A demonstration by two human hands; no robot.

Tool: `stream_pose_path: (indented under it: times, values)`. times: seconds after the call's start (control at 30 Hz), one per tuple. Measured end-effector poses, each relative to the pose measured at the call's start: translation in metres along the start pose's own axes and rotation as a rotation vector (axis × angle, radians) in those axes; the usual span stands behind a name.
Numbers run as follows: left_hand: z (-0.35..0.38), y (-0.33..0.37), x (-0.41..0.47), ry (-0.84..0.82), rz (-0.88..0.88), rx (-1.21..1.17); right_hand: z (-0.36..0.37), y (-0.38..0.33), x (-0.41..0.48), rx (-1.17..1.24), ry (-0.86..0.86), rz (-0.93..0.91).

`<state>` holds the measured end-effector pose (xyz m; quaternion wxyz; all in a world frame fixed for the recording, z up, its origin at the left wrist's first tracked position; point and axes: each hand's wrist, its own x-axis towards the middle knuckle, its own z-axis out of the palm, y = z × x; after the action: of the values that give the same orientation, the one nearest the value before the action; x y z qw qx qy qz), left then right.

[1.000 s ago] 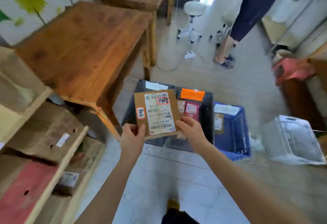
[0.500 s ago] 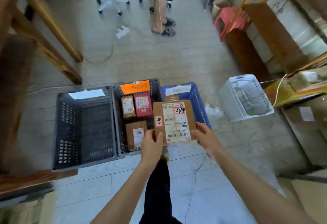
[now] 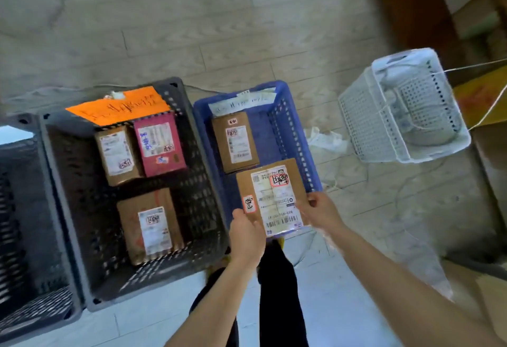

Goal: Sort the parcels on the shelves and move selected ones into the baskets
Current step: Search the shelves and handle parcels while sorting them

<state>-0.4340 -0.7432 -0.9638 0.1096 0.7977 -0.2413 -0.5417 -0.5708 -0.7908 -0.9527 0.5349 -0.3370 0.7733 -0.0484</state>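
Here I have the brown parcel (image 3: pixel 271 195) pinched between both hands, label side up, and it hangs over the near end of the blue basket (image 3: pixel 204 138). My left hand (image 3: pixel 247 232) is clamped on its near left corner and my right hand (image 3: pixel 319 209) on its right edge, thumbs on top; gripping two opposite sides keeps the flat box level and leaves the printed label and the two stickers readable, which I judge is how the basket gets chosen.

One brown parcel (image 3: pixel 236 141) already lies at the far end of the blue basket, below a paper tag on its far rim, so the near end is the free spot, and that is likely why I hold mine there. The dark basket (image 3: pixel 65 209) just to the left, touching the blue one, holds two brown parcels and a pink parcel (image 3: pixel 159 145) under an orange tag (image 3: pixel 120 105). A white basket (image 3: pixel 400 108) lies tipped on the floor well apart to the right.

I judge the next step is lowering the box flat.
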Motion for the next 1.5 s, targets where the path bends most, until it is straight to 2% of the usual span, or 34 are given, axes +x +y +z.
stream_pose_path:
  times: [0.17, 0.33, 0.5, 0.67, 0.87, 1.03, 1.13, 1.33, 1.5]
  values:
    - [0.07, -0.042, 0.116, -0.003, -0.236, 0.068, 0.055, 0.064, 0.135, -0.133, -0.071, 0.078]
    - [0.118, -0.078, 0.2, 0.026, -0.451, 0.094, 0.104, 0.115, 0.22, -0.223, -0.119, 0.14]
    - [0.142, -0.096, 0.239, 0.018, -0.528, -0.033, 0.134, 0.133, 0.261, -0.316, -0.107, 0.129]
    - [0.133, -0.086, 0.229, 0.033, -0.538, -0.167, 0.122, 0.121, 0.248, -0.389, -0.134, 0.112]
    - [0.056, -0.033, 0.127, 0.061, -0.207, -0.259, 0.081, 0.042, 0.14, -0.346, -0.106, -0.015]
    - [-0.072, 0.002, 0.019, 0.15, -0.12, -0.43, 0.067, -0.067, 0.005, -0.334, -0.192, -0.208]
    - [-0.159, 0.007, -0.049, 0.31, -0.044, -0.525, 0.077, -0.137, -0.082, -0.309, -0.289, -0.36]
    - [-0.294, -0.028, -0.212, 0.604, -0.013, -0.715, 0.128, -0.223, -0.266, -0.361, -0.487, -0.719]
    - [-0.362, -0.108, -0.359, 0.857, -0.034, -0.916, 0.194, -0.234, -0.431, -0.422, -0.72, -0.953]
